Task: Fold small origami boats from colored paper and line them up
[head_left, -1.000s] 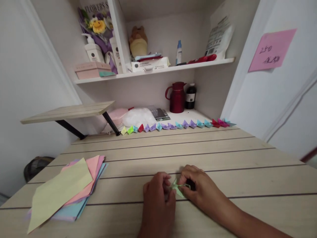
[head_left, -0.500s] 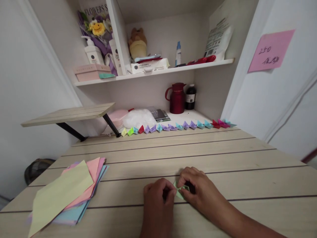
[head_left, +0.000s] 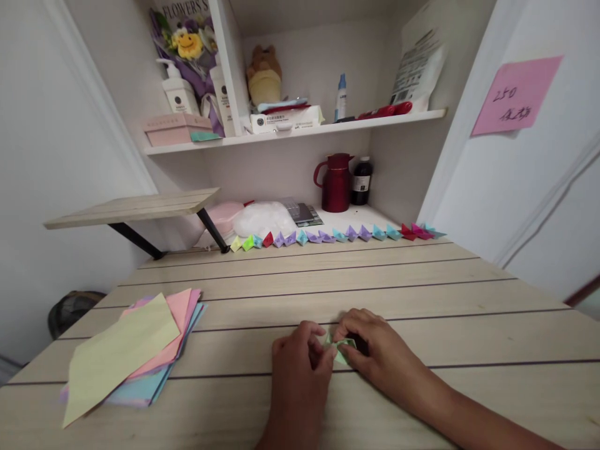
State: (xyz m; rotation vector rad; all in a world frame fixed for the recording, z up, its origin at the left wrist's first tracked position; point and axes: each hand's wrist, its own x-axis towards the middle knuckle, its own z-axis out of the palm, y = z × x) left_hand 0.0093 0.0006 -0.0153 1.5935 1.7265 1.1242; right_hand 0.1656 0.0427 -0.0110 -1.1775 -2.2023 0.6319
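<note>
Low over the near middle of the table, a small piece of folded light-green paper [head_left: 345, 354] lies between both hands. My right hand [head_left: 375, 344] pinches it from the right with thumb and fingertips. From the left, my left hand [head_left: 302, 359] has its thumb against the paper's left side, and its index finger is curved a little above. The fingers hide part of the folds. Along the table's back edge runs a row of small folded paper boats [head_left: 325, 237] in purple, blue, red, green and yellow.
At the left lies a loose stack of coloured paper sheets [head_left: 124, 350], pale yellow on top. A small raised wooden shelf [head_left: 135, 207] on black legs stands behind it. At the back are a dark red jug [head_left: 336, 182], a dark bottle [head_left: 361, 181] and a white plastic bag [head_left: 265, 219].
My left index finger has lifted slightly off the paper, while the thumb stays close. The right hand keeps its pinch. The whole view has shifted slightly.
</note>
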